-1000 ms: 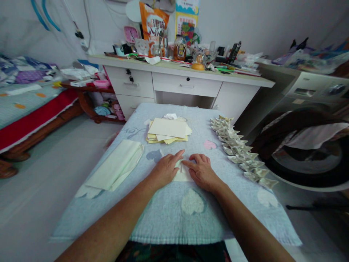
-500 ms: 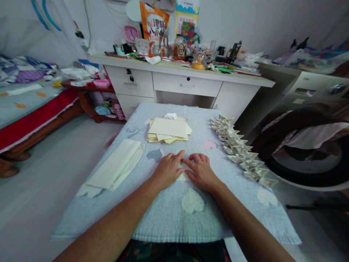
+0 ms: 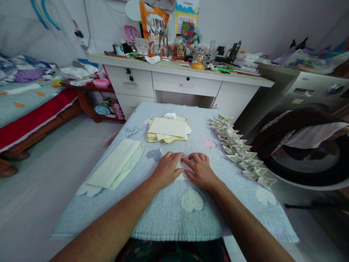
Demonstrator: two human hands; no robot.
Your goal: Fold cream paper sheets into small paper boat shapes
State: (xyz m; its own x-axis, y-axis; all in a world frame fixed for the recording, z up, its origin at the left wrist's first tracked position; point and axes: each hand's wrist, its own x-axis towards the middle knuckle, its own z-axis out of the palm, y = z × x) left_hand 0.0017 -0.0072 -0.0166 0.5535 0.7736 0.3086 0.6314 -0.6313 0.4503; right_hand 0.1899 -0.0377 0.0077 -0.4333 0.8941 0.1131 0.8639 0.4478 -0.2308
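Below frame centre, the left hand (image 3: 167, 170) and right hand (image 3: 201, 171) are pressing cream paper (image 3: 181, 176) onto the blue cloth (image 3: 163, 214), seemingly steadying it, fingers half-spread and hiding any pinch.

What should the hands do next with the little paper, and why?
Maybe press gently along the small paper: it lies on the cloth, and the left hand and right hand both touch it, close together, well placed to flatten it.
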